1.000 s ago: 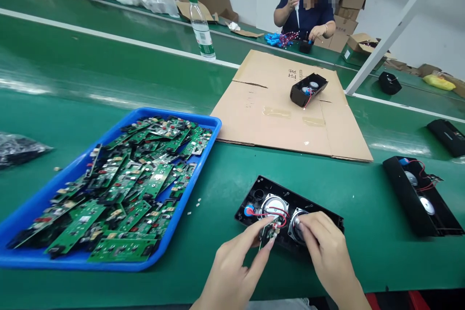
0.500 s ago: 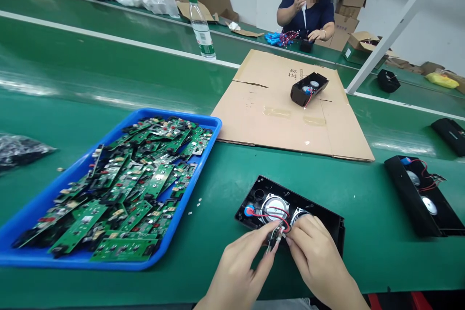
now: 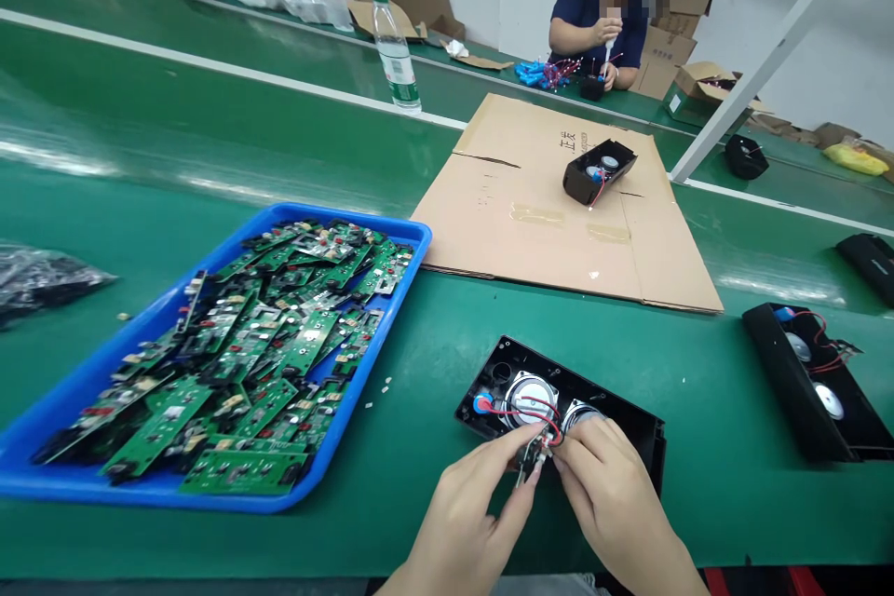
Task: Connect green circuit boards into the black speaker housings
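Observation:
My left hand (image 3: 471, 503) pinches a small circuit board (image 3: 529, 456), held edge-up over a black speaker housing (image 3: 503, 354). My right hand (image 3: 611, 489) is closed at the board's end, its fingertips on a small pale wire plug (image 3: 547, 440). Red and black wires (image 3: 557, 428) loop from the plug into the housing. Inside lies a round silver speaker (image 3: 531, 400); a second speaker (image 3: 581, 412) is partly hidden behind my right hand. A blue round part (image 3: 482, 402) with a red wire sits at the housing's left end.
A blue tray (image 3: 356, 391) heaped with green circuit boards stands left. Beyond lies a cardboard sheet (image 3: 537, 251) bearing another speaker housing (image 3: 576, 186). One more open housing (image 3: 775, 391) is at right. A water bottle (image 3: 397, 65) stands behind. Across the bench a person (image 3: 587, 9) works.
The view has shifted slightly. My hands stay at the board and plug with only a small movement. The person across has lowered a white bottle-like tool to a black part.

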A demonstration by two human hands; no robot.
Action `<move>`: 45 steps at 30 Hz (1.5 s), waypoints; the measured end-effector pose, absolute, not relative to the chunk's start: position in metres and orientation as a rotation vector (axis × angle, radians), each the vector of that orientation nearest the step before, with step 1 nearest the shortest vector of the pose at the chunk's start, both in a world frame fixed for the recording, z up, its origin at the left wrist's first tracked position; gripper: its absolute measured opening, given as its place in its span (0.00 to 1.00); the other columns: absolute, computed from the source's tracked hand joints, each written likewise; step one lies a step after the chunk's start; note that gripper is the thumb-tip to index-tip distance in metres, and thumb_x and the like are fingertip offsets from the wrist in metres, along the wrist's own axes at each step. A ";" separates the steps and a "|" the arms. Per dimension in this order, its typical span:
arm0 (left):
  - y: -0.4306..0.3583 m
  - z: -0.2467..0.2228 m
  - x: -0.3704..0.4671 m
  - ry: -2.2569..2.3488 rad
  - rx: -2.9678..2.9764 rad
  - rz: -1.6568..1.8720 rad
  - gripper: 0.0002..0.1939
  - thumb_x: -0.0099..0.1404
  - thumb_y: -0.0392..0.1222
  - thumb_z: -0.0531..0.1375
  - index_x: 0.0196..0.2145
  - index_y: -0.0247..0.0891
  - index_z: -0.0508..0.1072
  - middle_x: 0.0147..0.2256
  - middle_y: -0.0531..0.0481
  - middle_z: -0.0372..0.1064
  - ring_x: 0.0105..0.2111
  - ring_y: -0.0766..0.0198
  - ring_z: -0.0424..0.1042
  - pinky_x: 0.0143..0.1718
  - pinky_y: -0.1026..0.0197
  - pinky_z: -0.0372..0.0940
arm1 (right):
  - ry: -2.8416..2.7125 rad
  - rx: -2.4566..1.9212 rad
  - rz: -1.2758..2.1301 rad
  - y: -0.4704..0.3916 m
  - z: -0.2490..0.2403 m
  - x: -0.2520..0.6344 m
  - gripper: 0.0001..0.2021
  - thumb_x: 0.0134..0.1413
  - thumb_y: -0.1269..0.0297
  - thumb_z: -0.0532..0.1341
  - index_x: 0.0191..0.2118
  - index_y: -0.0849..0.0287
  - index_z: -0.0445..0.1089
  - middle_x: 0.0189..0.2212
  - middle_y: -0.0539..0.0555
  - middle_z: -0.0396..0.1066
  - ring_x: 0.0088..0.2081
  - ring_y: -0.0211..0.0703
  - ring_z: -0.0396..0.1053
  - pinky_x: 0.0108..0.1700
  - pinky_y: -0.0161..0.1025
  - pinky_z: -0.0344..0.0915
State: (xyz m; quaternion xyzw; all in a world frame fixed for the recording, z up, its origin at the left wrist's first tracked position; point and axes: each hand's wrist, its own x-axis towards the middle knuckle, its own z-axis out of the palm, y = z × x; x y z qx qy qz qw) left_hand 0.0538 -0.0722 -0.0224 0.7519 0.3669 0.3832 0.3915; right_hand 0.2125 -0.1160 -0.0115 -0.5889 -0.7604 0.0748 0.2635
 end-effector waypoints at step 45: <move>-0.066 -0.020 0.056 1.006 1.936 0.956 0.08 0.66 0.34 0.54 0.41 0.37 0.70 0.29 0.53 0.76 0.22 0.68 0.75 0.26 0.72 0.69 | -2.002 -1.532 0.531 -0.099 -0.001 0.233 0.08 0.60 0.74 0.52 0.33 0.59 0.66 0.27 0.51 0.68 0.29 0.39 0.64 0.32 0.35 0.62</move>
